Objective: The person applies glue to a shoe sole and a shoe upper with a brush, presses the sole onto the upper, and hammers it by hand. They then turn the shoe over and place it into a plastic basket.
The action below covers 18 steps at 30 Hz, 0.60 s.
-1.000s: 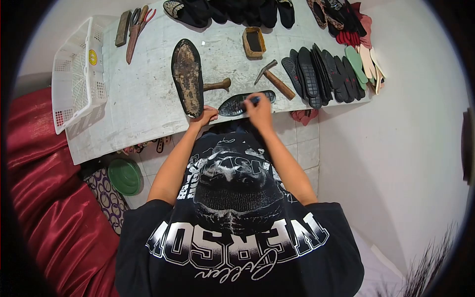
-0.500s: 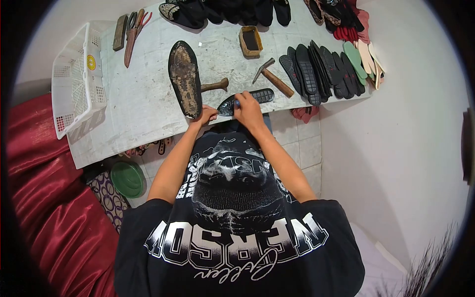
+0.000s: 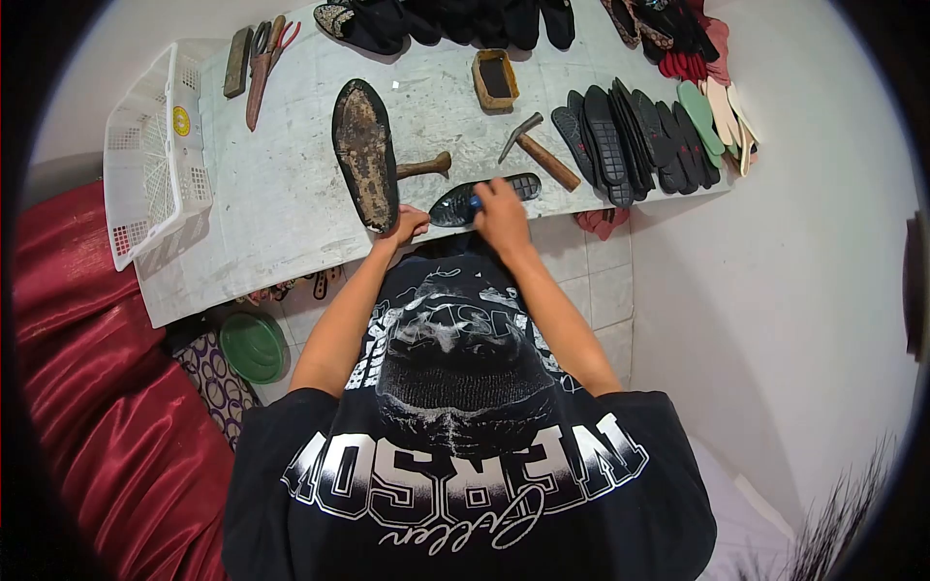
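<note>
A black shoe sole [image 3: 455,207] lies near the table's front edge, its toe end toward the left. My right hand [image 3: 502,221] is closed on a small blue object [image 3: 476,201] over the middle of the sole; its kind is hidden by the fingers. My left hand [image 3: 411,224] has curled fingers right beside the sole's toe end; what they pinch, if anything, cannot be made out. Just above that hand, a shoe with a worn, patchy brown underside [image 3: 364,155] lies bottom up. Behind the sole rests a hammer [image 3: 547,160] with a wooden handle.
A wooden-handled tool [image 3: 426,167] lies beside the upturned shoe. Farther back stands a yellowish container [image 3: 496,79] with dark contents. Several black soles [image 3: 605,145] are lined up at the right. A white basket [image 3: 189,145] and pliers [image 3: 281,44] are at the left.
My right hand has slid slightly right along the sole with the blue object and looks a little blurred. My left hand stays by the toe end. The whole view has shifted slightly.
</note>
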Available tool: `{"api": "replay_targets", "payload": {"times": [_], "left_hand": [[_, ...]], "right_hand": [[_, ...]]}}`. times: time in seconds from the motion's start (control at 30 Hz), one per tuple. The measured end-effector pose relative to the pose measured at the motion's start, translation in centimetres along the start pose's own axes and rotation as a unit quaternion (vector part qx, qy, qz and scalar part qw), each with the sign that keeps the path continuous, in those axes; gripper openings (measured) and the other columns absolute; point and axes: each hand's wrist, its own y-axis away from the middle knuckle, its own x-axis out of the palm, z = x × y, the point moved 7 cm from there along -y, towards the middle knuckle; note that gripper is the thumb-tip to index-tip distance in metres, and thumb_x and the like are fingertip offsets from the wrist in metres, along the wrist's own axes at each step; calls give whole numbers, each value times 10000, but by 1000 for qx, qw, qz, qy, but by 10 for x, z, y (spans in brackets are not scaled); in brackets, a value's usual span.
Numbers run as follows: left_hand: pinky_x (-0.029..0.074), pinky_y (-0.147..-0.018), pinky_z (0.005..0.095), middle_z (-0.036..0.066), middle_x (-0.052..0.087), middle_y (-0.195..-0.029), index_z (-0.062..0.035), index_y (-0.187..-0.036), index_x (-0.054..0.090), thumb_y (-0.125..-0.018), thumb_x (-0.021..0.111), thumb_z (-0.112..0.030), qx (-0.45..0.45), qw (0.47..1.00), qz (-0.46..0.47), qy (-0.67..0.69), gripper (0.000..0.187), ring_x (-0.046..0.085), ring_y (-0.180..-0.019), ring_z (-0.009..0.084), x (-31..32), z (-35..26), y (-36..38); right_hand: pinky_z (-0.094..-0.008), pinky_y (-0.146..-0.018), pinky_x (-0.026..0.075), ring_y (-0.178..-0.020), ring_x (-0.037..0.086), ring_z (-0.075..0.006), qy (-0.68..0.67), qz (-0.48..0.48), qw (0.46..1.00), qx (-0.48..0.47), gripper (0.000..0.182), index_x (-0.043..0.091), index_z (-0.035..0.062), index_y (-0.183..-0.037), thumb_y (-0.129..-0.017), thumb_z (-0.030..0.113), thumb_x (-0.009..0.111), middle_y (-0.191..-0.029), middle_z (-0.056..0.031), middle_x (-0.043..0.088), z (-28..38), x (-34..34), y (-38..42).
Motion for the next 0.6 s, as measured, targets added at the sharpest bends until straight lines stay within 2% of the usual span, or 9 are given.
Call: {"api": "replay_targets", "payload": {"times": [0.07,0.13,0.17,0.2,0.23,0.37,0.47,0.53,0.6], "left_hand": [[399,-512,258,34,675,-667,22,-724,731,-874,715,-143,-7,1000,17,-7,224,550,-558,76,-2,7,-6],[397,-510,257,32,675,-665,20,-724,733,-871,713,-142,-13,999,32,-14,220,548,-555,76,0,8,-7],[394,-508,255,33,675,-662,18,-720,733,-871,711,-142,-5,1000,16,-13,221,546,-552,75,0,7,-6],[391,-507,253,33,674,-659,16,-716,733,-870,708,-142,3,1000,1,-12,222,544,-550,75,-1,7,-5],[391,-507,253,33,674,-659,16,-716,733,-870,708,-142,3,1000,1,-12,222,544,-550,75,-1,6,-4],[417,-513,252,55,695,-686,30,-758,740,-877,713,-123,-7,999,25,-43,195,570,-567,78,-1,6,-6],[436,-518,249,67,708,-708,39,-787,743,-886,715,-116,-14,1000,10,-20,186,585,-577,82,-2,8,-7],[443,-521,247,70,711,-715,42,-797,743,-893,714,-114,-20,1000,-9,-2,186,590,-581,85,-3,11,-9],[456,-530,238,76,716,-720,43,-797,744,-897,711,-116,-21,999,24,-24,190,602,-587,89,-4,16,-14]], "right_hand": [[-534,-815,513,-922,622,-432,-19,24,999,-8,241,644,36,-997,-759,-4,656,-950,-199,584,9,8,1],[-517,-799,511,-891,637,-426,-95,-29,994,36,176,655,22,-972,-798,16,684,-921,-205,611,-5,3,-3],[-484,-759,521,-877,657,-407,-153,-106,981,55,127,662,8,-926,-820,40,723,-913,-205,654,-27,-9,-6],[-446,-745,530,-851,679,-376,-145,-97,968,181,125,671,4,-896,-814,54,751,-900,-201,692,-57,-17,-5],[-429,-742,528,-802,689,-357,-160,-98,956,227,142,678,8,-905,-813,69,768,-840,-185,697,-82,-29,-5],[-415,-738,521,-763,686,-346,-113,-159,962,191,138,688,7,-907,-823,74,774,-802,-176,694,-120,-62,-6],[-493,-805,536,-925,657,-403,50,-43,995,74,269,680,18,-1046,-777,14,674,-1016,-205,654,-62,-32,-8],[-527,-840,522,-980,618,-424,-16,-22,1000,10,333,655,40,-1035,-706,-8,650,-978,-198,595,-16,-4,-1],[-543,-810,524,-938,629,-423,-73,42,996,-28,320,651,46,-1026,-713,-17,639,-941,-185,581,27,23,6]]}}
